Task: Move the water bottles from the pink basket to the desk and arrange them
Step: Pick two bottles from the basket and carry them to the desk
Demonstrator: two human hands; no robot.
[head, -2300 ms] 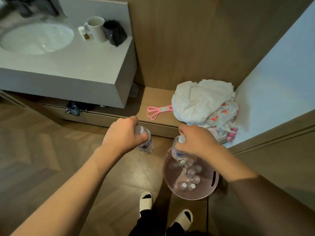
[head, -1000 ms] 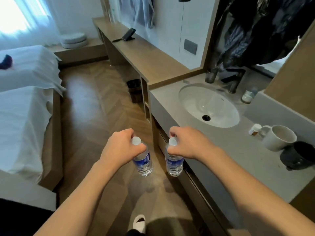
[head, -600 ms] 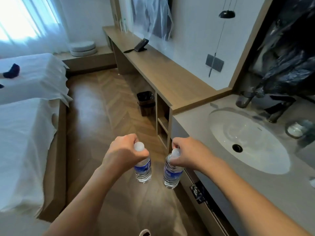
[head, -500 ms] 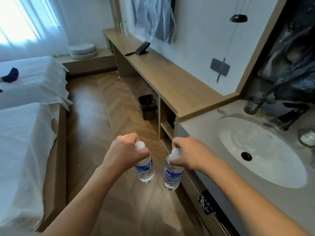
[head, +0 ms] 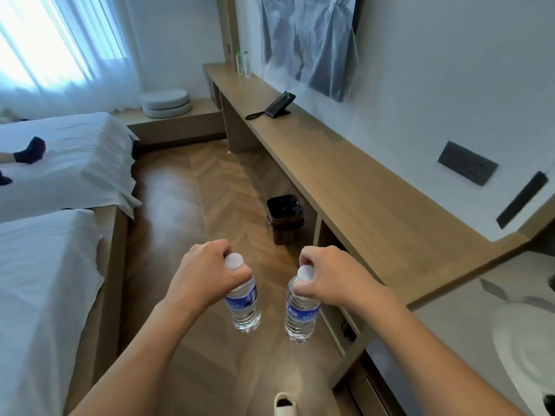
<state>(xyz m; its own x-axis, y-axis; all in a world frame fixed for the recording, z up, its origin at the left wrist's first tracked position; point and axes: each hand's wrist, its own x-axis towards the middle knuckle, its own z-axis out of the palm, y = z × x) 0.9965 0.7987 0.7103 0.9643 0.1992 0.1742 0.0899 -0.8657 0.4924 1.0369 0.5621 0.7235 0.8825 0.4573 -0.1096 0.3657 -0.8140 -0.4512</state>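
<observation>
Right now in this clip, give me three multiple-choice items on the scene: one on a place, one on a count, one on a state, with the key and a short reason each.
1. Where does the black telephone stand?
A. on the wooden desk
B. on the bed
C. on the floor

2. How many water bottles does the person carry?
A. one
B. two
C. four

3. How are the carried bottles held?
A. lying flat on open palms
B. gripped at the neck, hanging upright
C. tucked under the arms

Key: 1 A, the telephone sits on the desk by the wall. 2 B, the left hand holds the left bottle and the right hand holds the right bottle. 3 B, the fingers curl round each neck just under the cap and the bodies hang below, over the floor.
</observation>
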